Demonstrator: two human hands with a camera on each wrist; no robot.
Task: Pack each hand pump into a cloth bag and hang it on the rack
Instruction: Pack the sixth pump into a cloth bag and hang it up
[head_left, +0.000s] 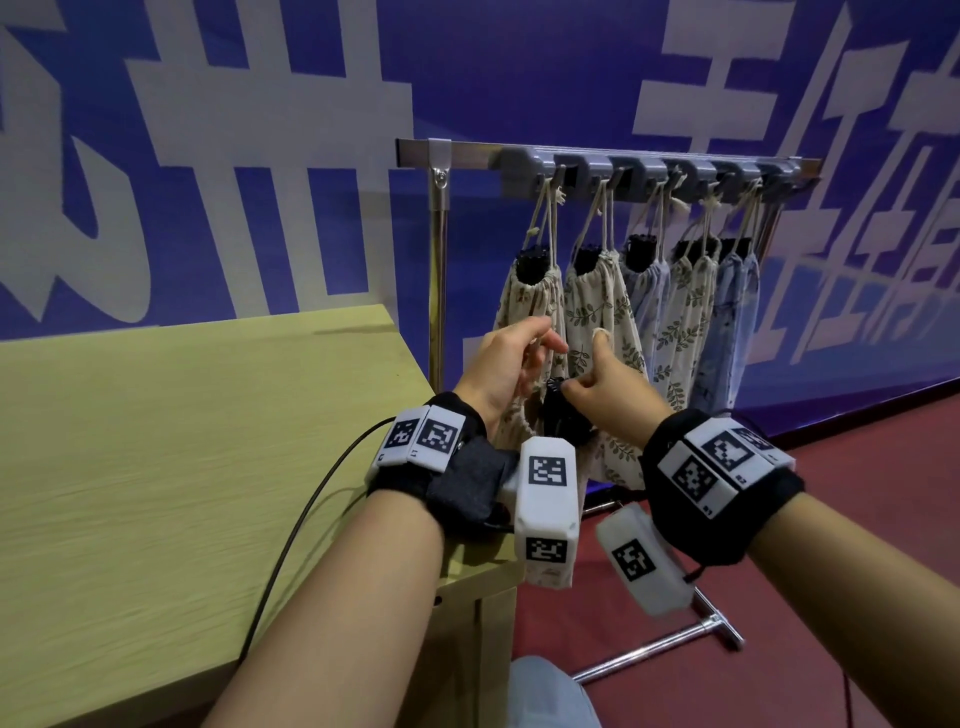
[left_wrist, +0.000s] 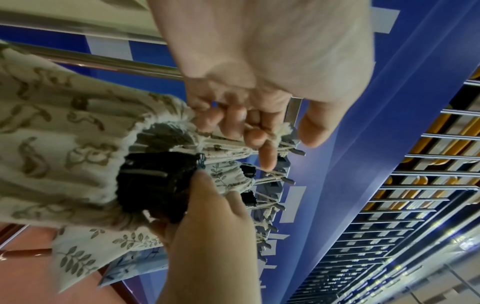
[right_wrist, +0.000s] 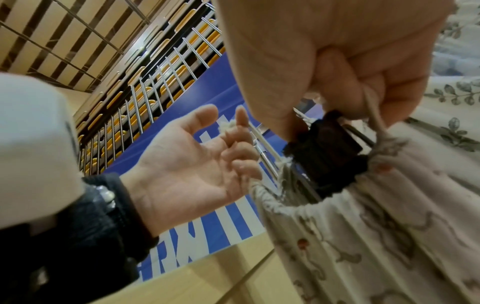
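I hold a beige flower-print cloth bag (head_left: 511, 421) (left_wrist: 64, 144) (right_wrist: 376, 236) in front of the rack (head_left: 649, 161). The black top of a hand pump (head_left: 563, 415) (left_wrist: 155, 181) (right_wrist: 327, 142) sticks out of its gathered mouth. My left hand (head_left: 540, 358) (left_wrist: 259, 133) pinches the knotted drawstring (left_wrist: 283, 129) with curled fingers, up and to the left of the mouth. My right hand (head_left: 587, 384) (right_wrist: 350, 98) grips the pump's top, and another length of cord (right_wrist: 374, 115) runs through its fist.
Several filled cloth bags (head_left: 685, 312) hang by their cords from the rack's grey hooks, with black pump tops showing. A light wooden table (head_left: 208, 441) lies to the left, its corner below my left wrist. The rack's metal foot (head_left: 675, 644) crosses the red floor.
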